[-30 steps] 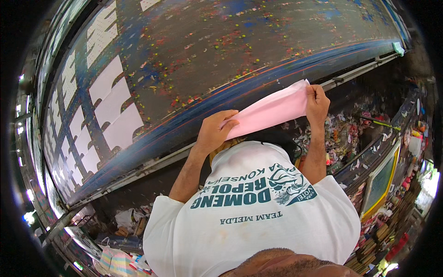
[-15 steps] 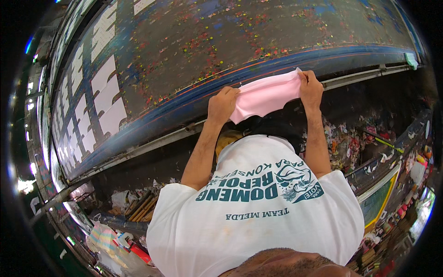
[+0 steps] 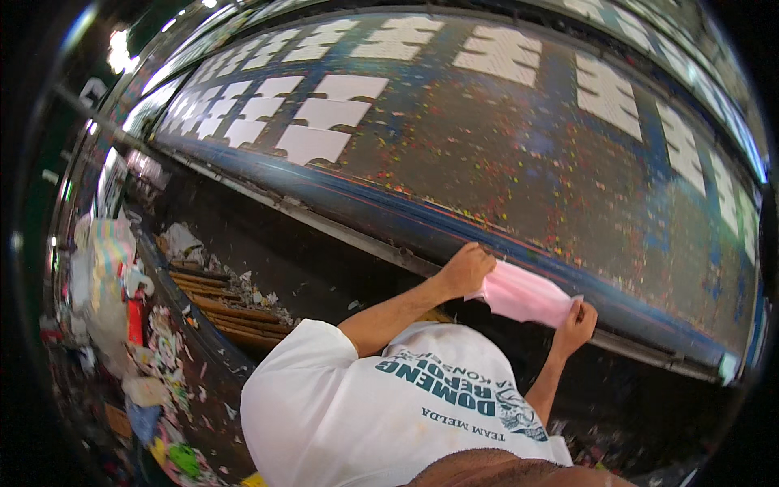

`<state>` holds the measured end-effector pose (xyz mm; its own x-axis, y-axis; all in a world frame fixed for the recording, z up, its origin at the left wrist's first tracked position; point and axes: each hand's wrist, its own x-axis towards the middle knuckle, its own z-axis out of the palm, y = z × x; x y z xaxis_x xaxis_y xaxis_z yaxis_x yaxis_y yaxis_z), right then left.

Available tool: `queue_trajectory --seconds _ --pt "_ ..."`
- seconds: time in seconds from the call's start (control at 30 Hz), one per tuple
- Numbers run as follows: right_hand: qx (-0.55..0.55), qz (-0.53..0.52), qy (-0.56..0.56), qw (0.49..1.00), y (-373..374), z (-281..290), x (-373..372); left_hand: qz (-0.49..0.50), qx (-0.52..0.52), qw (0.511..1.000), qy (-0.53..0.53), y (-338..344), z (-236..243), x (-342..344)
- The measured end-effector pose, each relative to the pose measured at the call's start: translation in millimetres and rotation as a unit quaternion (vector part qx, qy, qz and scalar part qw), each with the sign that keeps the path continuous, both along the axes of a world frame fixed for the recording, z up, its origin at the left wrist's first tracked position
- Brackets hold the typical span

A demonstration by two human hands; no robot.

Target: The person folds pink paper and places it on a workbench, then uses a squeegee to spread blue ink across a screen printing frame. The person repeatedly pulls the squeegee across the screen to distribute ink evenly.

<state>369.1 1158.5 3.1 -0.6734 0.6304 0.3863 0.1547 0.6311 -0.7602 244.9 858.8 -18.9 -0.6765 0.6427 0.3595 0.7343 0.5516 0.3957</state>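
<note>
A pink piece of cut fabric (image 3: 527, 294) is stretched between my two hands, close to the near edge of a long, paint-speckled table (image 3: 479, 154). My left hand (image 3: 468, 270) pinches its left end, with the fingers closed. At the other end, my right hand (image 3: 577, 321) grips a corner between thumb and fingers. The cloth hangs in soft folds just off the table's edge. White cut pieces (image 3: 314, 144) with curved notches lie flat in rows on the tabletop, to the left of my hands.
More white pieces (image 3: 501, 53) line the table's far side. A metal rail (image 3: 324, 227) runs along its near edge. Wooden strips (image 3: 219, 300) and scraps lie below at left, near a red object (image 3: 135, 322) and a bright green item (image 3: 184, 459).
My view has swung left, so more of the table and its white pieces shows. Both hands still hold the pink fabric, which now appears lower and further right, tilted down to the right.
</note>
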Motion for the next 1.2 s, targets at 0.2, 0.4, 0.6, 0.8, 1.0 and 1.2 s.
queue_trajectory --seconds 0.2,0.4,0.6,0.8,1.0,1.2 --pt "-0.058 -0.039 0.038 0.997 -4.1 -14.5 1.6 0.030 -0.035 0.983 -0.180 -6.2 18.2 19.2" --pt "-0.041 -0.014 0.122 0.992 -19.0 -6.0 5.3 0.022 -0.050 0.965 -0.256 -9.7 27.2 21.2" --pt "0.072 0.095 0.211 0.970 -49.4 32.1 3.7 0.003 -0.101 0.949 -0.300 -13.2 30.1 13.6" --pt "0.196 0.292 0.231 0.907 -88.0 78.7 4.0 -0.012 -0.102 0.944 -0.314 -17.2 31.0 12.1" --pt "0.148 0.339 0.196 0.908 -112.4 95.4 5.6 -0.007 -0.085 0.944 -0.319 -16.9 28.5 15.0" --pt "0.092 0.352 0.164 0.917 -113.2 83.3 11.5 0.006 -0.085 0.957 -0.279 -14.0 21.2 18.5"
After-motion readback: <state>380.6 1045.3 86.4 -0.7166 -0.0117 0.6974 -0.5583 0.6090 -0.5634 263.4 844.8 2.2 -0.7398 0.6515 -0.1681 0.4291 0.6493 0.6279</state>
